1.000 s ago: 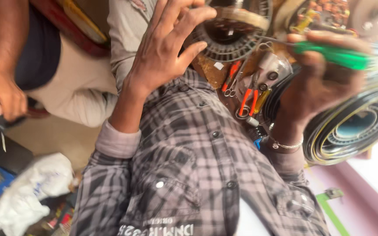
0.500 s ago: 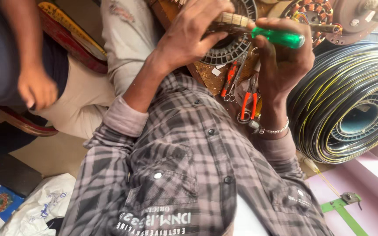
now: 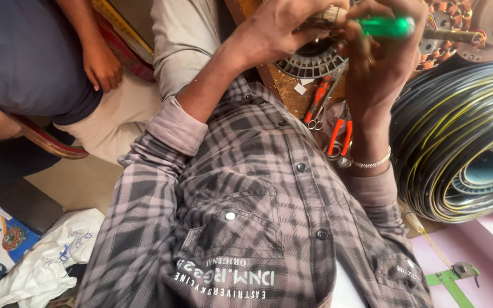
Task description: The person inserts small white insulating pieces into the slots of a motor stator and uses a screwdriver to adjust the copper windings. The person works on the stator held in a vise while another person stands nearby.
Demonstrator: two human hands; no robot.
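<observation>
The right hand (image 3: 380,63) had its grip closed around a green-handled screwdriver (image 3: 384,26), the shaft running out right toward a copper-wound motor part (image 3: 449,17). The left hand (image 3: 278,31) was curled over the top of a ribbed grey housing (image 3: 309,61), fingers clamped on it just beside the screwdriver. Below them, red-handled pliers (image 3: 338,137) and scissors (image 3: 316,105) lay on the bench (image 3: 286,91). A big wire coil (image 3: 457,142) sat to the right. Another person's hand (image 3: 102,67) rested at the left.
</observation>
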